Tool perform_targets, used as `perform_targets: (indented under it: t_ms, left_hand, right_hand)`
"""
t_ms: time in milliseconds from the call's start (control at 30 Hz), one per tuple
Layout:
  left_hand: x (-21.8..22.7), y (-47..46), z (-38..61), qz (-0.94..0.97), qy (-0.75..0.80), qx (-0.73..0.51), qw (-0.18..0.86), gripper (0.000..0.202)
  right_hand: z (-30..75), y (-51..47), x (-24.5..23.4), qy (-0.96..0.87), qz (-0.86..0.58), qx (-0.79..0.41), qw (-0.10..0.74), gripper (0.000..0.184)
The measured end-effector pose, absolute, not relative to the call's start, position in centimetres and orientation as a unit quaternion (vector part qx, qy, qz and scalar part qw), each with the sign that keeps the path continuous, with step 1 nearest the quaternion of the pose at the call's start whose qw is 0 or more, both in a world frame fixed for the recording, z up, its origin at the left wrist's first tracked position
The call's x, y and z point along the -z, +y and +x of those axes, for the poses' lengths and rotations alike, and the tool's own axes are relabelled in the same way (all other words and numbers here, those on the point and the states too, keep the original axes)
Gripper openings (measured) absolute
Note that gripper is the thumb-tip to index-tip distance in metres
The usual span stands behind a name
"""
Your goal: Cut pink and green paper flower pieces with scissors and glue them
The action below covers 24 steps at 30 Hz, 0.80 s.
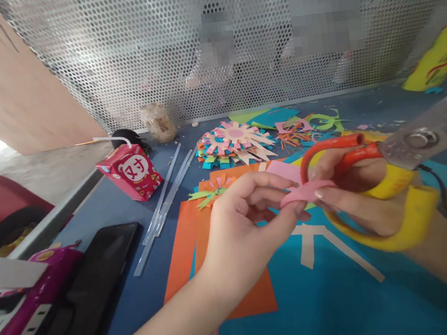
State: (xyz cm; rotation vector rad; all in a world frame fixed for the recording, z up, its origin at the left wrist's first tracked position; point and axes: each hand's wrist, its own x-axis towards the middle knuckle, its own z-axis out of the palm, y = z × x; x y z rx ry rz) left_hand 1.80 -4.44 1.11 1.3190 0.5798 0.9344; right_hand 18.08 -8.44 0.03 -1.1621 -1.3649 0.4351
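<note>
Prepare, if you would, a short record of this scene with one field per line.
Left hand: pinches a small piece of pink paper
Right hand: grips the same piece, and also holds metal scissors with orange-red and yellow handles
Beneath the hands: a blue paper sheet and orange paper sheets
Left side: a red drink carton with a white straw, narrow translucent sticks
Behind: fringed multicoloured paper rosettes, a perforated silver metal panel
</note>
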Motion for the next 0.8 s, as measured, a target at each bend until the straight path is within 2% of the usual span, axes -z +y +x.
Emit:
perform_targets:
  t_ms: [100,533,800]
  left_hand:
    - [-1.0,-4.5,1.8,0.597,0.261,-0.408,0.640,0.018]
    - [-1.5,-4.4,1.9,0.549,0.262,-0.402,0.684,0.024]
    - [-1.1,-4.5,1.7,0.560,0.260,-0.420,0.665,0.021]
  right_hand:
    - [17.5,-8.6,0.2,-0.579,-0.483,-0.213,0.621,0.012]
    - [18.5,-9.0,0.7,-0.619,-0.460,-0.289,0.567,0.008]
    - [18.1,-8.7,1.0,-0.515,-0.479,-0.335,0.627,0.018]
